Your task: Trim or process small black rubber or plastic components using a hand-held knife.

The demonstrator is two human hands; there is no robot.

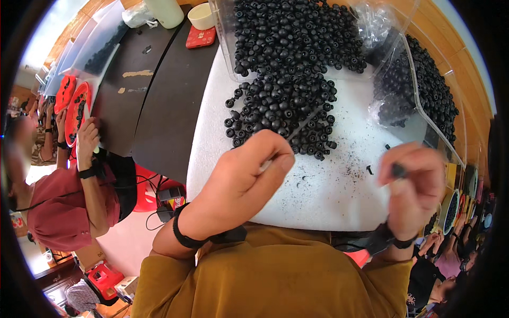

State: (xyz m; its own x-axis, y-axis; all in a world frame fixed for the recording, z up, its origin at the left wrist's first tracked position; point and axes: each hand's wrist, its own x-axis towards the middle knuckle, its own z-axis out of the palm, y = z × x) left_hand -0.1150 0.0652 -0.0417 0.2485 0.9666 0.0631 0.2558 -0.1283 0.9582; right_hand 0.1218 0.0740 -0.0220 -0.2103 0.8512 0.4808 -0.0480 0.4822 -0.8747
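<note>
Over the near edge of a pile of small round black plastic parts (286, 100), my left hand (249, 175) is closed around a slim tool with a thin grey blade (303, 126). The blade points up and to the right, across the pile; most of the handle is hidden in my fist. My right hand (416, 183) is raised at the right of the white foam board (318, 206), somewhat smeared by motion. Between its thumb and fingers it pinches one small black part (398, 170). A small black scrap (369, 170) lies on the board beside that hand, among scattered black crumbs.
A clear plastic bin (228, 53) full of black parts stands behind the pile. Another clear bin (424, 106) with more parts is at the right. A dark table (169, 106) adjoins on the left, where a co-worker's hand (87, 143) is near a red tray (79, 114).
</note>
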